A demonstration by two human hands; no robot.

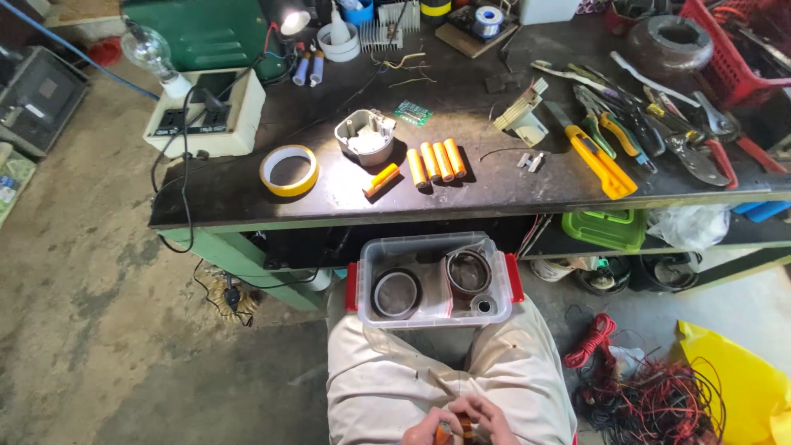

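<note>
At the bottom edge, my left hand [426, 430] and my right hand [488, 416] are together over my lap, fingers closed around a small dark brown and orange object [463, 428] that is mostly hidden. A clear plastic box [434, 249] with red latches rests on my knees and holds rolls of tape. On the dark workbench [247, 202] above lie three orange cylindrical cells [437, 161] side by side, a fourth orange cell [382, 180], a grey plastic housing [366, 136] and a yellow tape roll [289, 170].
A white power strip box [208, 111] with a bulb stands at the bench's left. Pliers, cutters and a yellow utility knife [600, 161] lie at the right, near a red basket [729, 49]. Tangled red wires [651, 395] and a yellow bag [741, 387] lie on the floor.
</note>
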